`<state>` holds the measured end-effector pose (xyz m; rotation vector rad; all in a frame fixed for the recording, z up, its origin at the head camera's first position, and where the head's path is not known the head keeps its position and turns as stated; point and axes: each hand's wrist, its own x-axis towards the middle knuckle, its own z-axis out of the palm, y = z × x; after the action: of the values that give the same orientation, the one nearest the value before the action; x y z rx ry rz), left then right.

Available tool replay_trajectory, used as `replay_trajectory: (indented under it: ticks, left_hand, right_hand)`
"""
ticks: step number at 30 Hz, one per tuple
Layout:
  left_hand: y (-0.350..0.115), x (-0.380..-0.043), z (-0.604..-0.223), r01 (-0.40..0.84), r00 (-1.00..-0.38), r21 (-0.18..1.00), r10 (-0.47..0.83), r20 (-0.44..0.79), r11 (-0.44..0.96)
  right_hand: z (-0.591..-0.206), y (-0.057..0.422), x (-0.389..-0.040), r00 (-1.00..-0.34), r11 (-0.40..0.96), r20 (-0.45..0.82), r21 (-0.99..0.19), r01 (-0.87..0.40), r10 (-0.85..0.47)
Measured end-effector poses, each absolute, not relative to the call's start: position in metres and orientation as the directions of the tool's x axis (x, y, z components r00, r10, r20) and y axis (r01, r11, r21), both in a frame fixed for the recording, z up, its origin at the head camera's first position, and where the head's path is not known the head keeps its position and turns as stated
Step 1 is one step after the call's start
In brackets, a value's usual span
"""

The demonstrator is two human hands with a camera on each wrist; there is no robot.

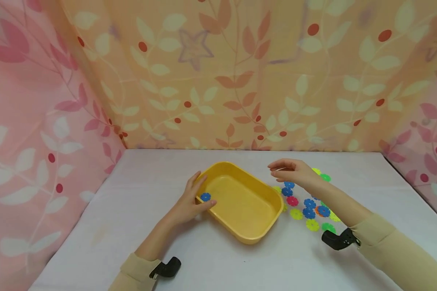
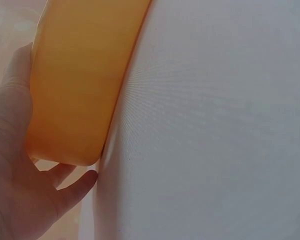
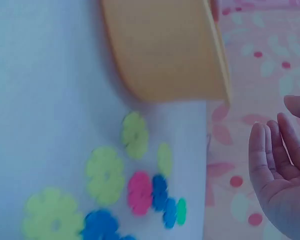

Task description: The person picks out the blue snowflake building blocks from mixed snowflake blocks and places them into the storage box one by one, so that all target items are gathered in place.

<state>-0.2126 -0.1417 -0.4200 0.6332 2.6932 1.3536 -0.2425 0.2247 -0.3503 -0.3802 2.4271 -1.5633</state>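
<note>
A yellow plastic basin [image 1: 245, 218] sits on the white table, turned at an angle. My left hand [image 1: 189, 202] grips its left end, thumb and fingers spread round the rim; the left wrist view shows that hand [image 2: 20, 150] against the basin's outer wall [image 2: 80, 85]. Inside the basin, close to the left thumb, lies one blue notched disc [image 1: 205, 197]. My right hand [image 1: 293, 169] hovers past the basin's right end with loosely bent fingers and nothing in them. In the right wrist view its palm [image 3: 285, 185] shows bare.
Notched plastic discs lie scattered right of the basin under the right forearm: several blue [image 1: 308, 213] and yellow [image 1: 312, 224], a pink one [image 1: 292, 201], some green [image 1: 328, 228] and an orange one partly covered. Patterned cloth [image 1: 240, 81] hangs behind and at both sides of the table.
</note>
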Motion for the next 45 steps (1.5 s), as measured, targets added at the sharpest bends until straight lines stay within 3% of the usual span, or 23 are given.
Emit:
replay_trajectory:
  ticks: [8,14,30,45]
  left_hand:
    - [-0.143,-0.213,-0.421,0.333,-0.915,0.781,0.381,0.132,0.528]
    - [-0.143,-0.212,-0.42,0.327,-0.916,0.785,0.379,0.127,0.526]
    - [-0.143,-0.211,-0.42,0.321,-0.918,0.795,0.376,0.127,0.514]
    - [-0.141,-0.212,-0.421,0.314,-0.918,0.804,0.378,0.122,0.505]
  right_hand:
    - [-0.369,0.262,-0.23,-0.951,0.398,-0.133,-0.917,0.013,-0.277]
    - [-0.383,0.285,-0.219,-0.955,0.49,-0.171,-0.871,0.033,-0.242]
    - [-0.402,0.337,-0.18,-0.97,0.641,-0.11,-0.766,-0.055,-0.215]
    - [-0.41,0.346,-0.172,-0.967,0.744,-0.049,-0.649,-0.16,-0.251]
